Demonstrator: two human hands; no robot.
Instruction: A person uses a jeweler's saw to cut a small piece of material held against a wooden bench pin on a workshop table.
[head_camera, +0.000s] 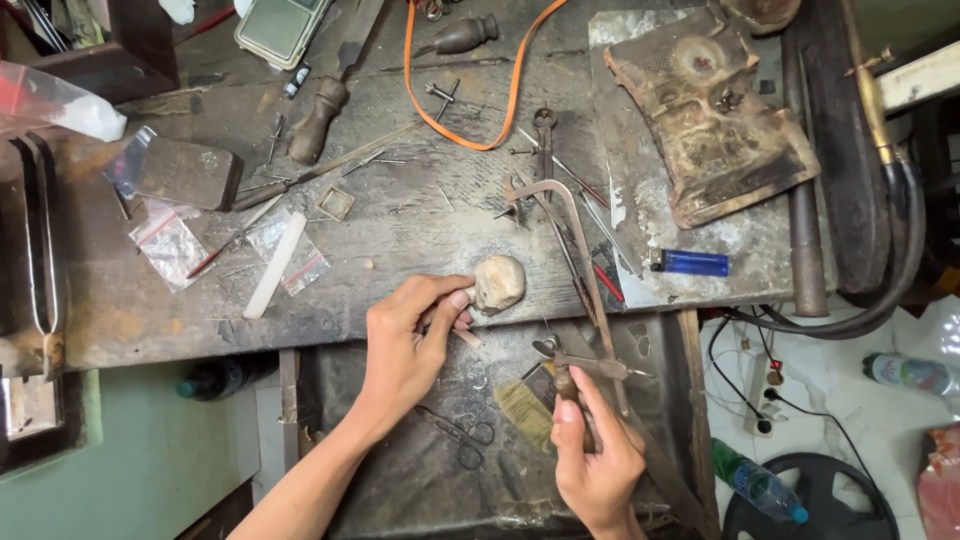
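My left hand (412, 338) is at the workbench's front edge, fingers curled on a small pale rod that rests against a rounded beige lump (498, 282) on the bench. My right hand (592, 452) grips the wooden handle of a jeweller's saw (572, 262). The saw's metal frame arches up past the lump toward the middle of the bench. Both hands are over an open drawer tray (400, 470) beneath the bench.
The worn wooden bench (420, 215) carries a blue lighter (690, 263), an orange strap (470, 135), small plastic bags (172, 248), a white stick (275, 265), a tin, files and pins. A brush (524, 410) and scissors (462, 432) lie in the drawer. Bottles and cables lie on the floor at right.
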